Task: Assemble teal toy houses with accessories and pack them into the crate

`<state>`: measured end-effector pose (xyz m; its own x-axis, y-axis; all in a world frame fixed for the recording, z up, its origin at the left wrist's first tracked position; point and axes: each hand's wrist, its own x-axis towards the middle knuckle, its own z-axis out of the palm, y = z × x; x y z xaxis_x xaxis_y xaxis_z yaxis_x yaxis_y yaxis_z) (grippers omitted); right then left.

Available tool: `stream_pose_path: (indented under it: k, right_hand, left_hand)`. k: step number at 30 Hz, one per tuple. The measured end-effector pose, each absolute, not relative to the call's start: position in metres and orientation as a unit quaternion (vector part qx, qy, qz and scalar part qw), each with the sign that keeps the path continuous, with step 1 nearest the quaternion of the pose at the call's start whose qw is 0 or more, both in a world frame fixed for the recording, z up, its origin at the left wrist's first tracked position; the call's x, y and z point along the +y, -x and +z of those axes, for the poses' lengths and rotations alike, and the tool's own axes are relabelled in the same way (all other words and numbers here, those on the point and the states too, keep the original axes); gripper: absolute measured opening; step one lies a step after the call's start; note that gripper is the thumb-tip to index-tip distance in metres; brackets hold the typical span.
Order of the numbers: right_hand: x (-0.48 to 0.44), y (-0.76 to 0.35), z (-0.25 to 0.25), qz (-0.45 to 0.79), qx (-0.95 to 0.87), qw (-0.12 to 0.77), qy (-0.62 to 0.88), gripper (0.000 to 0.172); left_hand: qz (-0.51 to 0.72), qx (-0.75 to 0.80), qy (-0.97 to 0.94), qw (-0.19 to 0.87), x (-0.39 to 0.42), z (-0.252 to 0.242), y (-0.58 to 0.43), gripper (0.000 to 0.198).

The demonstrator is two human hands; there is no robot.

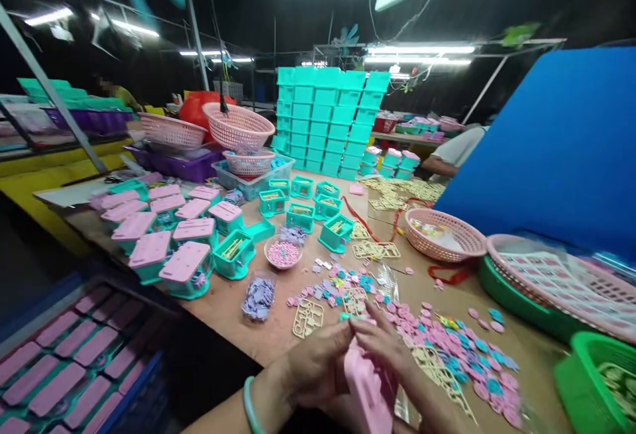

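In the lower middle of the frame, both hands close around a pink plastic casing [368, 387]. The left hand [315, 361], with a turquoise wristband [252, 406] behind it, grips the casing's left side, its thumb near the upper end. The right hand [390, 354] clasps it from the right, fingers reaching over that same end; some fingertips are hidden.

Just beyond the hands, a cream plastic sprue frame [308, 319] lies flat on the tabletop [283, 291]. To the right of the hands spreads a scatter of pink and blue discs [467, 354], with a green basket [576, 374] at the lower right edge.

Left of centre, a clear pack of lavender pieces [259, 299] lies near a bowl of small pink pieces [283, 253]. Farther left stand rows of turquoise boxes with pink lids [185, 262]; turquoise open-topped boxes [233, 255] holding cream sticks stand around the middle. More pink-topped units fill a dark blue crate [149, 381] at the lower left. A tall stack of turquoise bins [325, 122] rises at upper centre, and a blue panel [561, 149] slants across the upper right.
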<state>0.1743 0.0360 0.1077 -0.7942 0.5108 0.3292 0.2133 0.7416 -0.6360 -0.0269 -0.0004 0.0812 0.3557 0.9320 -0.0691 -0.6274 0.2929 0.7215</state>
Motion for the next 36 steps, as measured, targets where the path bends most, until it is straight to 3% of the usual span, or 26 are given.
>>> stream_pose_path:
  k: [3, 5, 8, 11, 13, 15, 18, 21, 24, 26, 32, 36]
  right_hand:
    - [0.043, -0.176, 0.093, 0.346, -0.884, 0.233, 0.212, 0.071]
    - [0.051, -0.19, 0.082, 0.382, -0.87, 0.217, 0.225, 0.07]
    - [0.061, -0.218, 0.071, 0.41, -0.855, 0.206, 0.244, 0.067]
    - [0.065, -0.23, 0.069, 0.394, -0.845, 0.212, 0.294, 0.074]
    - [0.066, -0.223, 0.07, 0.354, -0.842, 0.211, 0.349, 0.073]
    - [0.069, -0.21, 0.07, 0.307, -0.846, 0.215, 0.379, 0.068]
    - [0.083, -0.192, 0.066, 0.254, -0.871, 0.224, 0.356, 0.069]
    - [0.096, -0.187, 0.062, 0.22, -0.892, 0.214, 0.331, 0.069]
    - [0.098, -0.189, 0.063, 0.247, -0.909, 0.163, 0.294, 0.069]
    - [0.096, -0.188, 0.065, 0.263, -0.913, 0.141, 0.277, 0.072]
    - [0.088, -0.177, 0.065, 0.209, -0.939, 0.129, 0.242, 0.077]
    - [0.08, -0.172, 0.066, 0.129, -0.958, 0.083, 0.242, 0.079]
  left_hand:
    - [0.538, 0.251, -0.269, 0.759, 0.001, 0.08, 0.018, 0.045]
    - [0.583, 0.293, -0.321, 0.686, 0.002, 0.081, 0.019, 0.035]
    - [0.628, 0.393, -0.538, 0.403, 0.004, 0.086, 0.024, 0.007]
    - [0.554, 0.415, -0.717, 0.081, 0.005, 0.091, 0.028, 0.02]
    - [0.496, 0.41, -0.765, -0.037, 0.005, 0.09, 0.026, 0.022]
    - [0.463, 0.412, -0.781, -0.081, 0.006, 0.085, 0.023, 0.019]
    - [0.488, 0.436, -0.756, -0.006, 0.01, 0.066, 0.022, 0.03]
    - [0.549, 0.482, -0.644, 0.226, 0.01, 0.041, 0.025, 0.053]
    - [0.587, 0.449, -0.493, 0.46, 0.009, 0.017, 0.03, 0.055]
    - [0.6, 0.41, -0.429, 0.536, 0.011, 0.003, 0.032, 0.06]
    - [0.59, 0.375, -0.416, 0.582, 0.012, -0.005, 0.029, 0.072]
    - [0.574, 0.423, -0.465, 0.525, 0.01, 0.007, 0.027, 0.058]
